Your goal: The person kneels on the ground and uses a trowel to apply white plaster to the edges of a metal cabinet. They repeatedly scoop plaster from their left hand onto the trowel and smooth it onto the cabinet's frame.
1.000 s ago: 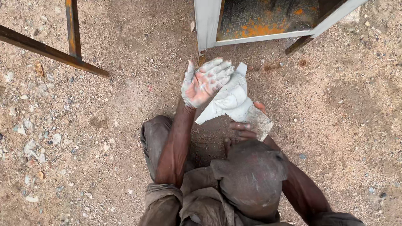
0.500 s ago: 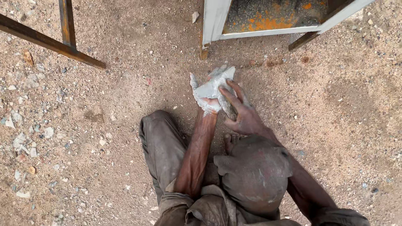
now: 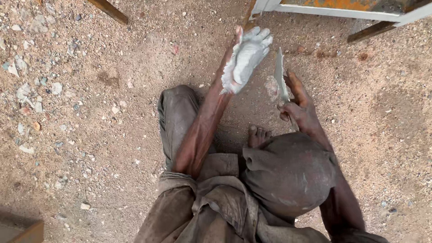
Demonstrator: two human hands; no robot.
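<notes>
I am squatting on gravelly dirt. My left hand (image 3: 246, 56) is stretched forward, smeared all over with pale grey putty, and it carries a slab of that putty (image 3: 234, 74) across the palm. Beside it my right hand (image 3: 300, 107) grips a flat putty knife (image 3: 280, 74) by the handle. The blade points up, edge-on to the camera, a short gap from the left hand. Both hands are just below the white metal frame (image 3: 324, 9) at the top edge. My bare foot (image 3: 258, 135) shows between my knees.
The white frame has an orange rusty surface inside and a dark leg (image 3: 371, 30) slanting down. A rusty metal bar (image 3: 109, 11) crosses the top left. Pale stones (image 3: 27, 94) lie scattered on the left. A brown box corner (image 3: 22, 229) sits at bottom left.
The hands were pressed together around the pale putty lump; now they have parted. The left hand has stretched forward with the putty, and the right holds the knife upright beside it.
</notes>
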